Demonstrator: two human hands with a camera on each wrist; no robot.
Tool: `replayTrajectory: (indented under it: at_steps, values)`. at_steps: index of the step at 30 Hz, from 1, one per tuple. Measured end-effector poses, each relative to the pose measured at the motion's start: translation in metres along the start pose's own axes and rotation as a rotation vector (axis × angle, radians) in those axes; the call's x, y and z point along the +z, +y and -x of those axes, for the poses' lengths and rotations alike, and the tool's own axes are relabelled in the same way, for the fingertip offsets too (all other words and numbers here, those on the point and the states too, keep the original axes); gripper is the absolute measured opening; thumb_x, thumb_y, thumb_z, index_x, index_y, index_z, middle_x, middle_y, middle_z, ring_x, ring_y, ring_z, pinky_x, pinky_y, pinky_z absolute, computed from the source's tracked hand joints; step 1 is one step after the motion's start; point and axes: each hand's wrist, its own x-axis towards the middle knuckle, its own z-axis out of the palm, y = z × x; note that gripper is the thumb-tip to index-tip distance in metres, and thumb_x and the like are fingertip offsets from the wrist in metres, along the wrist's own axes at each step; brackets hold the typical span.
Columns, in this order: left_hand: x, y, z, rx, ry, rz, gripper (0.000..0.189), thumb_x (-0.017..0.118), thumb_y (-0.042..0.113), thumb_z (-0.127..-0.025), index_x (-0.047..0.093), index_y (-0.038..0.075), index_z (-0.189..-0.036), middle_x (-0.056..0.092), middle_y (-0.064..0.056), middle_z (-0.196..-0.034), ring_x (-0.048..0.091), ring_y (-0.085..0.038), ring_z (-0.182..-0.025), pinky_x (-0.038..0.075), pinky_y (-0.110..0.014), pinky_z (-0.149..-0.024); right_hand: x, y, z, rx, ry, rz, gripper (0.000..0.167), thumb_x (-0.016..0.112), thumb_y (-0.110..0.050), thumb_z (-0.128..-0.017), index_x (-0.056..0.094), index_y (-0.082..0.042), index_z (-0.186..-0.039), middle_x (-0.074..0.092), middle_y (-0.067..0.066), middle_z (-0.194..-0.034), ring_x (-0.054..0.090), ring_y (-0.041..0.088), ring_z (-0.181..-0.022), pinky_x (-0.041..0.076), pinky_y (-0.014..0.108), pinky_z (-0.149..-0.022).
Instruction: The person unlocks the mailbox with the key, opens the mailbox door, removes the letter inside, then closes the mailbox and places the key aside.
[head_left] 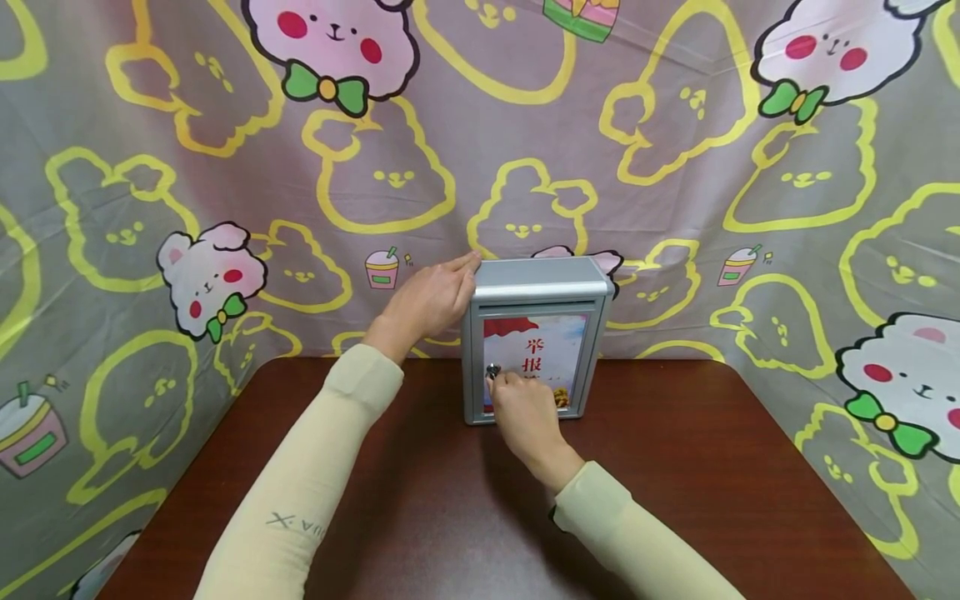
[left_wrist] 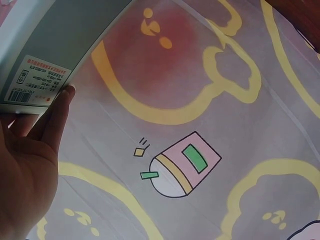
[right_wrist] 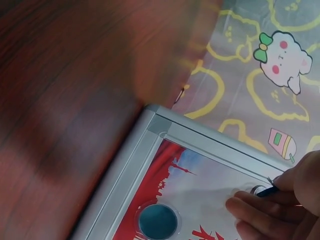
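Observation:
A grey metal box (head_left: 543,279) stands upright on the table, its front carrying a poster (head_left: 551,346) with red Chinese characters. My left hand (head_left: 437,296) rests on its upper left edge. In the left wrist view the fingers (left_wrist: 57,117) lie fairly straight against the box, beside a printed label (left_wrist: 37,80). My right hand (head_left: 525,417) is at the left part of the front. Its thumb and fingers pinch a small dark-headed key (right_wrist: 268,191) at the round lock (right_wrist: 257,189); the key's blade is hidden.
The dark red-brown wooden table (head_left: 420,517) extends in front of the box and to both sides. A patterned cloth (head_left: 660,217) hangs close behind the box and along the sides. A round teal window (right_wrist: 158,221) shows in the box's front.

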Motion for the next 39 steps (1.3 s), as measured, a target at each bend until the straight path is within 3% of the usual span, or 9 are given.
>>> replayTrajectory:
  at_steps: [8,11,21,39]
  values:
    - [0.0007,0.0003,0.001,0.004,0.009,0.007,0.058,0.019,0.033,-0.109,0.039,0.008,-0.158,0.038,-0.005,-0.163,0.045,-0.028,-0.144,0.034,-0.042,-0.12,-0.0009,0.0031,-0.0011,0.143,-0.1,-0.252,0.036,0.064,-0.017,-0.1,0.054,-0.013,-0.066,0.05,-0.002,-0.057,0.057,0.023,-0.051,0.043,0.038,-0.042]
    - [0.0011,0.0001,0.0011,0.002,0.005,0.013,0.059,0.018,0.033,-0.109,0.039,0.008,-0.158,0.038,-0.005,-0.163,0.045,-0.028,-0.144,0.034,-0.042,-0.12,-0.0018,0.0036,-0.0015,0.179,-0.131,-0.302,0.036,0.063,-0.017,-0.101,0.053,-0.014,-0.067,0.047,-0.004,-0.057,0.056,0.023,-0.052,0.043,0.038,-0.044]
    - [0.0016,0.0004,0.0022,-0.006,0.008,0.017,0.058,0.019,0.033,-0.11,0.039,0.009,-0.159,0.038,-0.004,-0.163,0.044,-0.026,-0.145,0.033,-0.041,-0.121,-0.0038,0.003,-0.0022,0.192,-0.155,-0.296,0.037,0.062,-0.019,-0.102,0.053,-0.015,-0.066,0.05,-0.002,-0.058,0.061,0.027,-0.055,0.046,0.043,-0.045]
    - [-0.0004,0.0015,0.0014,-0.009,0.007,0.018,0.058,0.018,0.033,-0.11,0.039,0.01,-0.158,0.037,-0.003,-0.163,0.044,-0.028,-0.145,0.033,-0.041,-0.121,-0.0023,0.0031,-0.0025,0.164,-0.171,-0.233,0.04,0.059,-0.02,-0.103,0.051,-0.015,-0.064,0.049,-0.002,-0.056,0.059,0.024,-0.053,0.044,0.038,-0.042]
